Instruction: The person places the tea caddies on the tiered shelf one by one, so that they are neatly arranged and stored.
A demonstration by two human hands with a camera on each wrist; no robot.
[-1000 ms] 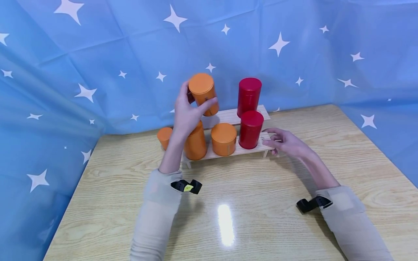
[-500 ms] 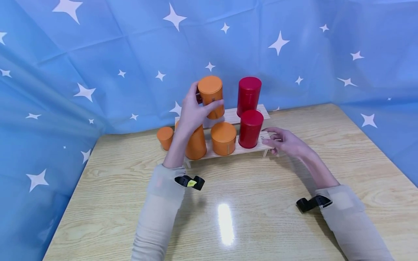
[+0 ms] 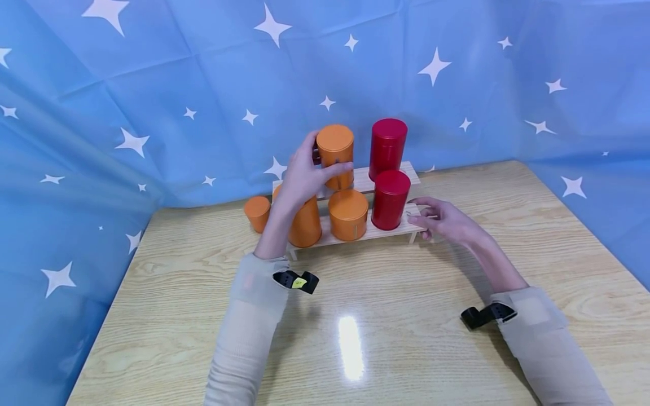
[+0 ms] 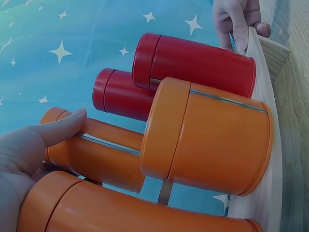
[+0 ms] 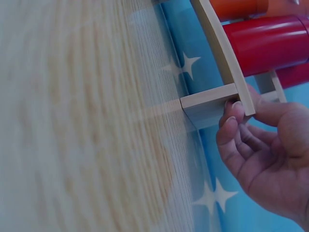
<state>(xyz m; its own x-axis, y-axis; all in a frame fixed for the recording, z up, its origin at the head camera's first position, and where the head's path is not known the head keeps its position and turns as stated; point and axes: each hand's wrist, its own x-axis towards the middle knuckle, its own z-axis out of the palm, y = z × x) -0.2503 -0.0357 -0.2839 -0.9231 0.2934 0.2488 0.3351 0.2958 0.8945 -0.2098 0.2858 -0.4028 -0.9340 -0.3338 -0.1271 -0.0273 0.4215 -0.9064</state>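
My left hand (image 3: 303, 179) grips an orange lidded canister (image 3: 335, 141) upright at the rack's upper shelf, thumb in front and fingers behind. Whether its base touches the shelf is hidden by the short orange canister (image 3: 348, 215), which stands on the lower shelf. At the rack's right end, my right hand (image 3: 447, 222) pinches the edge of the lower board; the right wrist view shows thumb and fingers around the wooden rack (image 5: 212, 98). A tall orange canister (image 3: 307, 224), partly behind my left wrist, stands on the lower shelf's left part.
Two red canisters stand at the rack's right side, one red canister (image 3: 388, 148) on the upper shelf and another red canister (image 3: 390, 202) below. A small orange canister (image 3: 257, 213) stands left of the rack. Behind hangs a blue star-patterned cloth (image 3: 213, 84) at the wooden table's (image 3: 396, 316) back edge.
My left hand has carried the orange canister to the right and lowered it toward the upper shelf. My right hand has stayed at the rack's end.
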